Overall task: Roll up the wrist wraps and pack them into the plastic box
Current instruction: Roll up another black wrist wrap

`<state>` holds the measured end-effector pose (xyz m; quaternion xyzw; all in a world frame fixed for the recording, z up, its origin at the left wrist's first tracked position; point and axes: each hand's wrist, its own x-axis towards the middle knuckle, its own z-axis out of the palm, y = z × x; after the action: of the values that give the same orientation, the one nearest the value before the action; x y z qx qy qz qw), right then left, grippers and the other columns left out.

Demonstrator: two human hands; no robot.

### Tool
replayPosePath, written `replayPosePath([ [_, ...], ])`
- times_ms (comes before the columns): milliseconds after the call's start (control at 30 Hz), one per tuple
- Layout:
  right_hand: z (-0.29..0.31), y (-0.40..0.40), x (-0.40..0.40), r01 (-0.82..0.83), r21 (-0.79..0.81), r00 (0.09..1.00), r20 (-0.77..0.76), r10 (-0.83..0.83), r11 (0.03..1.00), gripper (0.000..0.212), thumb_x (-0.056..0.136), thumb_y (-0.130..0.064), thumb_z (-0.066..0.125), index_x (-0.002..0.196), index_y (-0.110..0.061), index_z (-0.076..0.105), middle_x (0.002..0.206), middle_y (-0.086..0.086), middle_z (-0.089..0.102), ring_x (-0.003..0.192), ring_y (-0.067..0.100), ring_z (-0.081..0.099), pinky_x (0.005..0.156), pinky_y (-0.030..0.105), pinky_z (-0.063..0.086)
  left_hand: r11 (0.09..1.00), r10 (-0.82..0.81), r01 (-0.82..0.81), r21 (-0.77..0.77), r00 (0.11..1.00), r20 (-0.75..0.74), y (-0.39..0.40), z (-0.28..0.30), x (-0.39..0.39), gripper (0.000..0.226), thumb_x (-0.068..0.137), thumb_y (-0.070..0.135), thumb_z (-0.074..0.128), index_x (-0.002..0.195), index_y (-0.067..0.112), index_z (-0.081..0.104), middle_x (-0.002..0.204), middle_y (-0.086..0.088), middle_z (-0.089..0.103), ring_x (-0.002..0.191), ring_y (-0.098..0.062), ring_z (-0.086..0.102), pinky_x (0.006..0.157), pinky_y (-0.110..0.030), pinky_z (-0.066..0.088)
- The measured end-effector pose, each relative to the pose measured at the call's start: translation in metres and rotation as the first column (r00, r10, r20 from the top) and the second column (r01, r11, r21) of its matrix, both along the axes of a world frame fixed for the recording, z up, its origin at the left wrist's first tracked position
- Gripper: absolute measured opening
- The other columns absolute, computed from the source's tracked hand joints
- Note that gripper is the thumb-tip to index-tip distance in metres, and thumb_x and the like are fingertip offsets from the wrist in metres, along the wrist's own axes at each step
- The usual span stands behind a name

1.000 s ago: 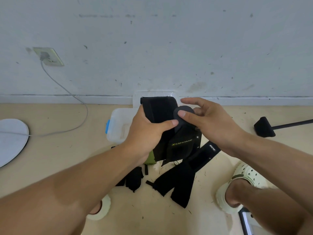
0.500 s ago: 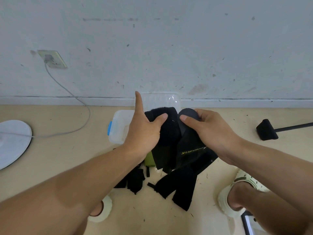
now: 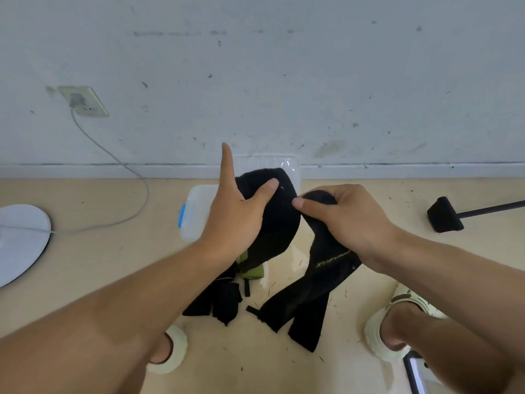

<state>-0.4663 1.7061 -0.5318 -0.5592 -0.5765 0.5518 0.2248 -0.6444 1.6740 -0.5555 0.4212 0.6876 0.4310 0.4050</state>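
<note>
My left hand (image 3: 235, 220) holds a black wrist wrap (image 3: 277, 220) above the floor, thumb pressed on its front and index finger pointing straight up. My right hand (image 3: 341, 214) pinches the rolled upper end of a second black wrap (image 3: 326, 263) with yellow-green lettering; its tail hangs down to the floor. A third black wrap (image 3: 224, 302) with a green patch lies on the floor under my left wrist. The clear plastic box (image 3: 196, 214) with a blue latch stands behind my left hand, partly hidden.
A white wall and skirting run close behind the box. A wall socket (image 3: 82, 100) feeds a grey cable to a white round disc (image 3: 20, 243) at the left. A black stand foot (image 3: 444, 214) sits at the right. My feet in pale clogs (image 3: 397, 322) flank the wraps.
The two wraps have come apart: my left hand's wrap stays up while my right hand has drawn the lettered wrap to the right. My left index finger has straightened upward.
</note>
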Motion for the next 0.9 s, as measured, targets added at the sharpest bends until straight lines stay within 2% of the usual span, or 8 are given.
replayPosePath([
  [67, 0.004, 0.002, 0.0, 0.11, -0.075, 0.987, -0.113, -0.118, 0.991, 0.017, 0.094, -0.028, 0.074, 0.092, -0.013, 0.081, 0.087, 0.013, 0.079, 0.081, 0.032, 0.077, 0.077, 0.041, 0.064, 0.997, -0.033, 0.038, -0.062, 0.997, 0.071, -0.004, -0.004, 0.004, 0.111, 0.077, 0.064, 0.075, 0.152, 0.065, -0.007, 0.162, 0.01, 0.041, 0.144, -0.014, 0.046, 0.121, -0.041, 0.037],
  [133, 0.006, 0.005, 0.0, 0.161, -0.151, 0.966, -0.18, -0.188, 0.975, 0.018, 0.095, -0.026, 0.073, 0.092, -0.009, 0.08, 0.088, 0.015, 0.079, 0.077, 0.03, 0.077, 0.068, 0.036, 0.063, 0.995, -0.061, 0.065, -0.072, 0.996, 0.061, -0.009, -0.008, 0.009, 0.108, 0.075, 0.058, 0.076, 0.146, 0.072, -0.005, 0.155, 0.005, 0.051, 0.139, -0.02, 0.054, 0.116, -0.048, 0.044],
  [233, 0.008, 0.011, 0.003, 0.062, -0.189, 0.984, -0.153, -0.092, 0.98, 0.018, 0.094, -0.028, 0.073, 0.099, -0.013, 0.082, 0.089, 0.01, 0.08, 0.077, 0.025, 0.078, 0.066, 0.03, 0.06, 1.0, 0.0, 0.001, -0.016, 0.998, 0.055, -0.008, -0.008, 0.009, 0.102, 0.088, 0.035, 0.077, 0.143, 0.075, 0.001, 0.153, 0.0, 0.053, 0.14, -0.024, 0.053, 0.111, -0.049, 0.049],
  [400, 0.008, 0.003, 0.006, -0.145, -0.133, 0.988, 0.035, 0.15, 0.981, 0.012, 0.092, -0.032, 0.076, 0.09, -0.022, 0.082, 0.08, -0.001, 0.079, 0.071, 0.014, 0.076, 0.065, 0.024, 0.056, 0.995, 0.099, -0.098, -0.021, 0.992, 0.074, 0.002, -0.002, -0.001, 0.104, 0.068, 0.056, 0.076, 0.141, 0.074, 0.004, 0.149, -0.004, 0.057, 0.138, -0.024, 0.055, 0.111, -0.051, 0.049],
  [500, 0.007, -0.001, 0.004, -0.049, -0.091, 0.998, -0.033, 0.046, 0.995, 0.014, 0.093, -0.029, 0.075, 0.091, -0.017, 0.082, 0.082, 0.006, 0.08, 0.075, 0.023, 0.077, 0.07, 0.032, 0.061, 0.997, 0.051, -0.042, -0.066, 0.989, 0.139, -0.002, 0.002, 0.003, 0.115, 0.064, 0.065, 0.079, 0.149, 0.067, 0.003, 0.15, 0.004, 0.056, 0.135, -0.017, 0.057, 0.111, -0.046, 0.048],
  [633, 0.012, 0.01, 0.005, 0.147, -0.219, 0.964, -0.189, -0.19, 0.965, 0.022, 0.094, -0.027, 0.073, 0.097, -0.007, 0.08, 0.089, 0.017, 0.079, 0.069, 0.027, 0.075, 0.063, 0.033, 0.061, 0.991, -0.081, 0.101, -0.091, 0.977, 0.199, -0.013, -0.006, 0.013, 0.1, 0.096, 0.028, 0.072, 0.159, 0.053, -0.001, 0.12, 0.002, 0.076, 0.108, -0.016, 0.073, 0.102, -0.043, 0.055],
  [767, 0.011, 0.017, 0.01, 0.07, -0.233, 0.99, -0.105, -0.097, 0.97, 0.024, 0.096, -0.034, 0.071, 0.101, -0.012, 0.08, 0.093, 0.012, 0.08, 0.087, 0.031, 0.078, 0.083, 0.041, 0.064, 0.999, -0.003, 0.011, -0.048, 0.987, 0.159, -0.009, -0.001, 0.01, 0.092, 0.102, 0.015, 0.064, 0.16, 0.053, 0.003, 0.122, 0.004, 0.073, 0.104, -0.014, 0.074, 0.093, -0.037, 0.061],
  [900, 0.008, 0.014, 0.01, 0.021, -0.154, 0.997, -0.074, -0.033, 0.988, 0.022, 0.093, -0.037, 0.074, 0.109, -0.023, 0.078, 0.096, 0.002, 0.08, 0.088, 0.021, 0.078, 0.08, 0.034, 0.06, 0.998, 0.053, -0.047, -0.039, 0.981, 0.185, -0.005, 0.001, 0.006, 0.09, 0.102, 0.014, 0.064, 0.16, 0.053, 0.007, 0.124, 0.007, 0.073, 0.105, -0.015, 0.074, 0.092, -0.043, 0.062],
])
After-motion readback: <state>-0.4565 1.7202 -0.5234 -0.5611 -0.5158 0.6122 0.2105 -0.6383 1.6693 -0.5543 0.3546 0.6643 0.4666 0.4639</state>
